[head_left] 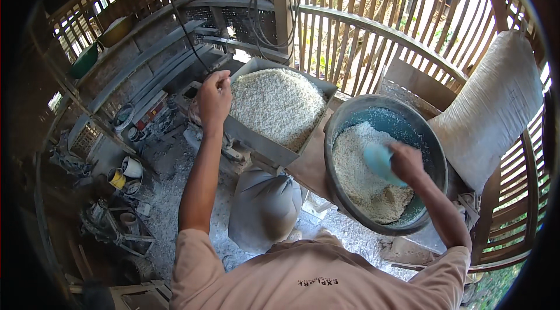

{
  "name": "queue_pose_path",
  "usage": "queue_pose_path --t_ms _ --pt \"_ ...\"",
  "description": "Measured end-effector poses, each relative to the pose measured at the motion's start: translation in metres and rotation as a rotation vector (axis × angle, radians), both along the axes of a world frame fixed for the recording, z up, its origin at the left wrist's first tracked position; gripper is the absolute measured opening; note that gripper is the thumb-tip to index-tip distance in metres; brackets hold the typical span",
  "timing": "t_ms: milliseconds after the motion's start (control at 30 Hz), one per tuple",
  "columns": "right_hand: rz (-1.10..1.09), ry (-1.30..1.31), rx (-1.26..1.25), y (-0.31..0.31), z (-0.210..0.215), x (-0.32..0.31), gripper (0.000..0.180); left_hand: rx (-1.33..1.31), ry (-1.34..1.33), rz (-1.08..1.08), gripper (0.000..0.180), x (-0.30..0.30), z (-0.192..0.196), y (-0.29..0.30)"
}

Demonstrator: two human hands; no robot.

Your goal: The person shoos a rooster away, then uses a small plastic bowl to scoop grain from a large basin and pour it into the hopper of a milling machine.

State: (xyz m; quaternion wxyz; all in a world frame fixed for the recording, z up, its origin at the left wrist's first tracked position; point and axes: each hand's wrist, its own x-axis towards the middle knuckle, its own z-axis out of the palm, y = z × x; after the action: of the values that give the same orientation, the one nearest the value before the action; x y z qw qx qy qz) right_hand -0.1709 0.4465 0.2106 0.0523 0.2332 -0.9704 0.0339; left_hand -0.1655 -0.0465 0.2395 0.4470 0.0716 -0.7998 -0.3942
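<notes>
My right hand, a little blurred, grips a light blue plastic scoop that dips into the pale grated meal in a big round basin. The basin has a dark rim and a blue inside. On the left, my left hand is raised by the side of a square metal hopper, its fingers curled together; whether they hold anything is hidden. A thin dark cord comes down close to its fingertips. White grainy meal is heaped in the hopper.
A full whitish sack leans at the right of the basin, against the slatted wall. Below the hopper hangs a tied, bulging bag. Buckets and clutter stand on the dusty floor at left. Bowls rest on a ledge.
</notes>
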Motion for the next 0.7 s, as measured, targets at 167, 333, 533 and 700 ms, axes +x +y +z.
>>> queue_pose_path --t_ms 167,333,533,700 --pt "0.157 -0.058 -0.212 -0.033 0.032 0.007 0.045 -0.236 -0.164 -0.043 0.028 -0.042 0.0 -0.005" --pt "0.346 0.017 -0.47 -0.137 0.067 -0.016 0.048 -0.362 -0.274 0.061 0.035 -0.056 -0.005 -0.003" --pt "0.239 0.16 -0.04 -0.229 0.071 -0.04 0.038 -0.344 -0.318 0.07 0.035 -0.05 -0.012 0.007" --pt "0.322 -0.053 -0.335 -0.266 0.077 -0.07 0.024 -0.259 -0.325 0.018 0.034 -0.055 -0.009 0.012"
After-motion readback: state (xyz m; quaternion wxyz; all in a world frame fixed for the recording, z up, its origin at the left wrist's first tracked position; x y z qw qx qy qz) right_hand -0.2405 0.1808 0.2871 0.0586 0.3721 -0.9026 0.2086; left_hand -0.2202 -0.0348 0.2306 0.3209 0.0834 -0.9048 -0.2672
